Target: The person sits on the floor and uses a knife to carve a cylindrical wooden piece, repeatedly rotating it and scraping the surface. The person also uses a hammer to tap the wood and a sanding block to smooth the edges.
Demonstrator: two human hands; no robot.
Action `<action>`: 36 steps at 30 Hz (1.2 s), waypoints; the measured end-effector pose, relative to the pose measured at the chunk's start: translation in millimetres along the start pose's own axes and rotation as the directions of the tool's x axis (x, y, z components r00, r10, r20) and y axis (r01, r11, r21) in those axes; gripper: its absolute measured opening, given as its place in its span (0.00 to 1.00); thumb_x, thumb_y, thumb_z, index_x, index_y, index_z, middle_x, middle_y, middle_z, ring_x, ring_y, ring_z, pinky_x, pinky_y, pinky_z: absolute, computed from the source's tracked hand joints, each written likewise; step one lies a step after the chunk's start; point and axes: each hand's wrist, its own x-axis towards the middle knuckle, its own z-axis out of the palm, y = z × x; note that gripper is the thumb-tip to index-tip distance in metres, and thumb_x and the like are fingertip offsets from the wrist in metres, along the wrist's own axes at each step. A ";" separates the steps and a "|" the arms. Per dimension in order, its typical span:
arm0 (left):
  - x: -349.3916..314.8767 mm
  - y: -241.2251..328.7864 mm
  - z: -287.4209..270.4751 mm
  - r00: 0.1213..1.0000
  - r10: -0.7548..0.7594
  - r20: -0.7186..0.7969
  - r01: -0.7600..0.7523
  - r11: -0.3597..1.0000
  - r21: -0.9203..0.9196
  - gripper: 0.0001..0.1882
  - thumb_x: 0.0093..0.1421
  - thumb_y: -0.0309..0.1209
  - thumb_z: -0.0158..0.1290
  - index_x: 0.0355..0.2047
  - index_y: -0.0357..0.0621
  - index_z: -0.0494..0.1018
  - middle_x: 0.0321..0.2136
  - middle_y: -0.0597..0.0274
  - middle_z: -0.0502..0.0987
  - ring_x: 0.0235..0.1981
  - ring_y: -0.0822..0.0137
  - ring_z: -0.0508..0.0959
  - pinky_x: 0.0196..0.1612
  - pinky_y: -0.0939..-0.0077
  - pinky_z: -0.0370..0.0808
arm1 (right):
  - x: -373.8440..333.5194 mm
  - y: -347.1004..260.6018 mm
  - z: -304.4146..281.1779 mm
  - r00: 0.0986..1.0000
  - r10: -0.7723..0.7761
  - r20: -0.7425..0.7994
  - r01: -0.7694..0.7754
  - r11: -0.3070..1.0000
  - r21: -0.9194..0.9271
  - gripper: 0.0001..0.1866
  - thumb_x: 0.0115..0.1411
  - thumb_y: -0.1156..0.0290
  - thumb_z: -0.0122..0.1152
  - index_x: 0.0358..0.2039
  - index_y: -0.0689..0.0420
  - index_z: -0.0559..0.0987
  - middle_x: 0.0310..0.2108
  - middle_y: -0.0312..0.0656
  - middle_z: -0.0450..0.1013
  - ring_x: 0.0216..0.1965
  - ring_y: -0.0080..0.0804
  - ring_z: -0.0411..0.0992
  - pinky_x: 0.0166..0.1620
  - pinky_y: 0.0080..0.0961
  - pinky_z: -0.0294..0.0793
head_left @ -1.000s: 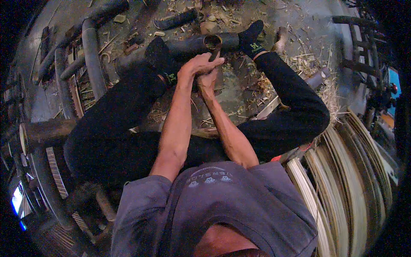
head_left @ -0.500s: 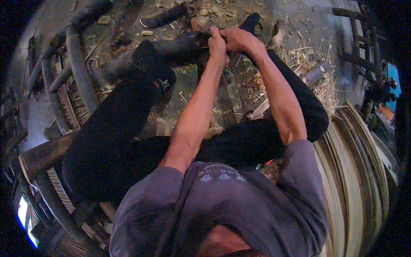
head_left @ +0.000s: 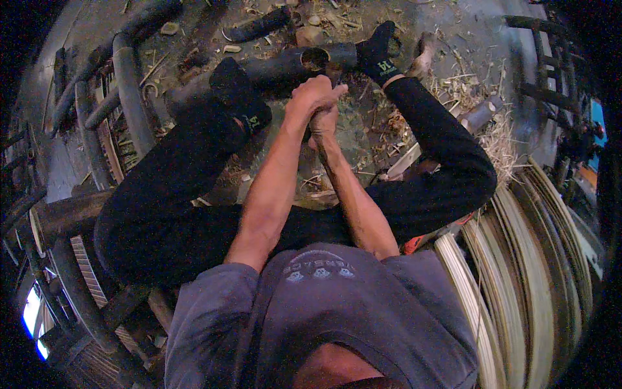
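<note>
My left hand [head_left: 314,96] and my right hand [head_left: 323,122] are stacked together between my shins, closed around a dark narrow tool [head_left: 335,76]. Its end shows beyond my left fingers; its grip is hidden, so I cannot tell its exact kind. Just past the hands lies a thick dark wooden pole [head_left: 278,68], running crosswise. A round hollow [head_left: 315,59] opens in its side, close to the tool's end. My left foot [head_left: 230,81] and right foot [head_left: 376,52], in black socks, are against the pole on either side of the hollow.
Wood chips and shavings [head_left: 463,78] litter the floor. Dark pole frames [head_left: 133,97] stand at the left. Bundled pale strips [head_left: 518,272] curve along my right side, near an orange-red object [head_left: 421,241]. A short cut log [head_left: 481,113] lies beyond my right knee.
Both hands have drawn back from the pole toward me, uncovering the round hollow. My right hand has moved left and now sits below my left hand.
</note>
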 end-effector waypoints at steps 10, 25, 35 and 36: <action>16.8 20.1 29.7 0.958 -0.082 -0.275 -0.025 0.930 -0.367 0.39 0.57 0.59 0.39 0.32 0.24 0.71 0.34 0.28 0.73 0.39 0.38 0.74 0.43 0.54 0.70 | 23.4 -76.6 -49.5 0.893 -0.069 0.445 0.308 0.815 -0.491 0.29 0.56 0.67 0.53 0.57 0.63 0.62 0.52 0.49 0.66 0.56 0.37 0.62 0.58 0.27 0.57; 60.3 62.5 45.4 0.832 -0.449 -0.325 -0.036 0.542 -0.840 0.42 0.59 0.59 0.36 0.45 0.20 0.63 0.43 0.30 0.69 0.45 0.42 0.72 0.44 0.55 0.69 | 105.8 -173.4 -48.4 0.616 0.295 0.730 0.566 0.478 -0.671 0.30 0.47 0.60 0.59 0.51 0.60 0.70 0.49 0.49 0.70 0.51 0.39 0.67 0.55 0.31 0.63; 67.9 40.0 60.3 0.862 -0.333 -0.382 -0.271 0.334 -0.903 0.43 0.60 0.60 0.33 0.51 0.22 0.59 0.51 0.38 0.65 0.52 0.50 0.68 0.49 0.60 0.66 | 115.2 -146.6 -57.1 0.514 0.225 0.828 0.750 0.350 -0.561 0.25 0.50 0.69 0.56 0.50 0.60 0.69 0.46 0.50 0.72 0.47 0.37 0.70 0.50 0.31 0.66; 57.5 38.4 67.6 0.824 -0.415 -0.385 -0.205 0.415 -0.887 0.43 0.60 0.60 0.33 0.50 0.22 0.59 0.51 0.36 0.65 0.52 0.49 0.68 0.49 0.59 0.66 | 105.0 -142.7 -59.4 0.509 0.211 0.834 0.725 0.416 -0.548 0.26 0.50 0.69 0.56 0.52 0.60 0.68 0.47 0.50 0.71 0.47 0.37 0.70 0.50 0.31 0.66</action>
